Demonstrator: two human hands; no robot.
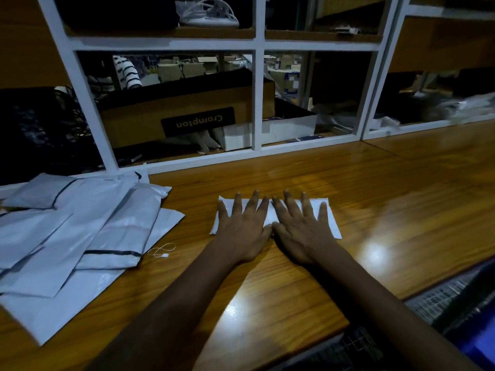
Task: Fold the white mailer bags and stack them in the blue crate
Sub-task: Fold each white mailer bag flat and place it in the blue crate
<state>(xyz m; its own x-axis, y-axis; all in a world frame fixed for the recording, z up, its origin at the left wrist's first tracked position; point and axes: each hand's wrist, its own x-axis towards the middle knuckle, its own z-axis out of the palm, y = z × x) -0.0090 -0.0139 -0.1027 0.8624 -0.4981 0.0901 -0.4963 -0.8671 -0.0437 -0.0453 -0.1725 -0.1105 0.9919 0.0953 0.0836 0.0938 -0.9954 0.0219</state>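
Two hands pressing mailer bag, Crompton box

My left hand and right hand were bare, with long, slim fingers and short nails that caught a little light at the tips. Faint tendon ridges and knuckle creases marked their backs. My left forearm and right forearm were uncovered from wrist to the view's lower edge.
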